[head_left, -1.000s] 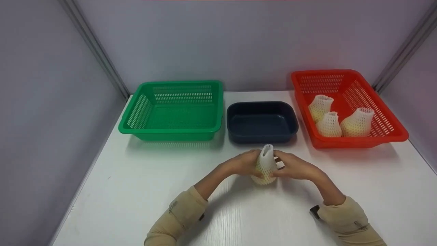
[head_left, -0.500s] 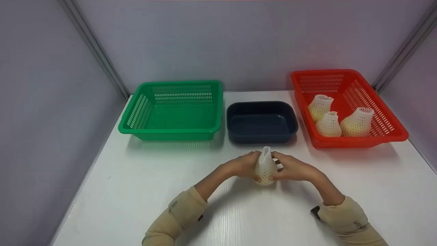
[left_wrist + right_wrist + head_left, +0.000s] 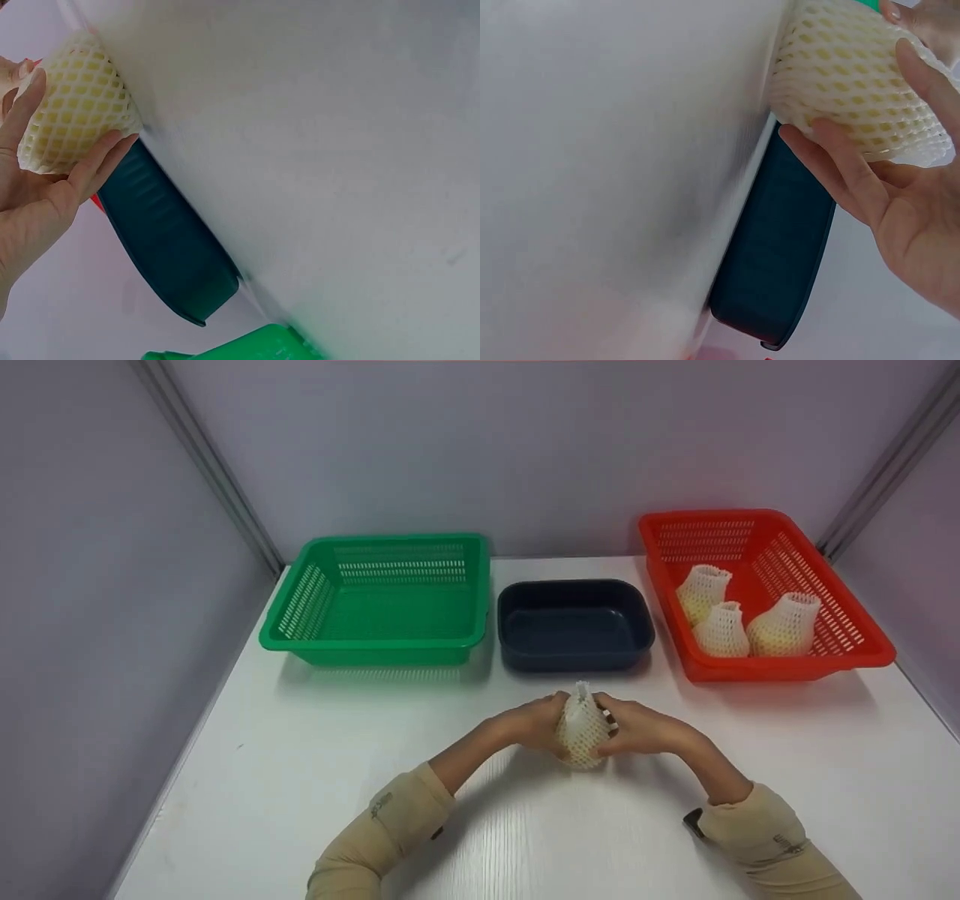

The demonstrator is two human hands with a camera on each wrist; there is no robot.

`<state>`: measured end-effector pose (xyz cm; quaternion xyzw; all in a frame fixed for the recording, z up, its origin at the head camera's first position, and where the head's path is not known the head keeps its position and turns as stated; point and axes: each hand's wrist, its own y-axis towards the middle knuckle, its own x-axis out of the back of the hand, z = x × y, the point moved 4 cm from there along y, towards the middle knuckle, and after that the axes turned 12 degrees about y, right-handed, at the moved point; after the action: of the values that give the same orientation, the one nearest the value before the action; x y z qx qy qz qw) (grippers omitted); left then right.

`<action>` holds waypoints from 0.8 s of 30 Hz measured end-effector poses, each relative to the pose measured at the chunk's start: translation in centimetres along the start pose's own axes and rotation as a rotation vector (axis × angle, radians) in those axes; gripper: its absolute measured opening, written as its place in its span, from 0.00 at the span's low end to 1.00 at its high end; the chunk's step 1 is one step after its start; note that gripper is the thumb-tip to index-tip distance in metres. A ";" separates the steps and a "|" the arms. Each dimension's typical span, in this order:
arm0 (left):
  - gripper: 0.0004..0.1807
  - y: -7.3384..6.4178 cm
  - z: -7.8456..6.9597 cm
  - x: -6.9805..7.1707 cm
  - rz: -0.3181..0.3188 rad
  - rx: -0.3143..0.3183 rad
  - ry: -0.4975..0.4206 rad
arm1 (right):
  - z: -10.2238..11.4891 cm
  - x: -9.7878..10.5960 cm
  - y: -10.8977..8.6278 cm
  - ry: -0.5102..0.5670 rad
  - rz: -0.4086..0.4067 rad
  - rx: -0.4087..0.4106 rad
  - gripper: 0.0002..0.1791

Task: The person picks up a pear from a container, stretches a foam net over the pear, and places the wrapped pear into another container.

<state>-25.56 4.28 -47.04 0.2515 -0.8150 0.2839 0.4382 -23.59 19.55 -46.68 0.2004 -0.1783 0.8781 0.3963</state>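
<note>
A yellowish round fruit in a white foam net sleeve (image 3: 583, 739) stands on the white table, the sleeve's neck pointing up and drawn narrow. The fruit's exact kind is hidden by the net. From the left side my left hand (image 3: 536, 724) grips it, and my right hand (image 3: 637, 727) holds it from the right. In the left wrist view, thumb and fingers of the left hand (image 3: 45, 199) curve around the netted fruit (image 3: 75, 109). The right wrist view has the right hand (image 3: 911, 214) likewise spread round the netted fruit (image 3: 847, 79), thumb on one side and fingers on the other.
Just behind the hands is a dark blue tub (image 3: 576, 660) with nothing in it. An empty green basket (image 3: 375, 646) stands at the back left. At the back right, a red basket (image 3: 787, 664) contains 3 similar netted fruits (image 3: 784, 626).
The sleeve's neck opening, wide a second ago, has narrowed, and the neck has tipped slightly left. Both hands stay around the fruit, nearly in place.
</note>
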 end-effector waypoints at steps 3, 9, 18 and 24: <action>0.44 0.0 0.0 0.1 -0.004 0.038 0.046 | 0.1 0.1 0.1 -0.023 -0.007 -0.004 0.39; 0.44 -0.1 0.3 0.9 -0.067 0.081 -0.041 | 0.3 0.5 0.3 0.064 -0.046 -0.008 0.37; 0.45 -1.0 0.9 4.5 -0.260 0.133 -0.505 | 1.9 3.2 0.1 0.341 -0.225 -0.125 0.45; 0.42 -1.4 0.6 6.1 -0.437 0.174 -0.785 | 4.2 4.7 -0.1 0.437 -0.377 -0.126 0.46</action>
<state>-27.91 1.86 -41.78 0.5420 -0.8202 0.1355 0.1231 -25.47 20.63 -40.77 0.0113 -0.1026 0.7985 0.5931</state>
